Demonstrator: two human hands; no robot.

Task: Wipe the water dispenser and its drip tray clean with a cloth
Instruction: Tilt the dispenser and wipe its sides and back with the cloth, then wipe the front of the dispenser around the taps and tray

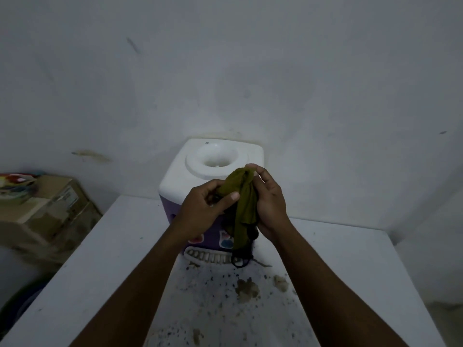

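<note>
One view only: head-worn wide-angle, looking forward and down over the table (pixel 100 246). Close, mid-frame: left hand (pixel 203 209) and right hand (pixel 270 204); dispenser (pixel 175 176) just beyond; wall (pixel 225 71) fills the upper half.

Wall (pixel 250 71) close behind water dispenser (pixel 175 181); room to pass on its 2 sides; seemingly cardboard box (pixel 50 204) left.

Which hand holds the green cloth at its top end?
The right hand: it pinches the top end of the cloth, while the left hand grips it lower down.
</note>
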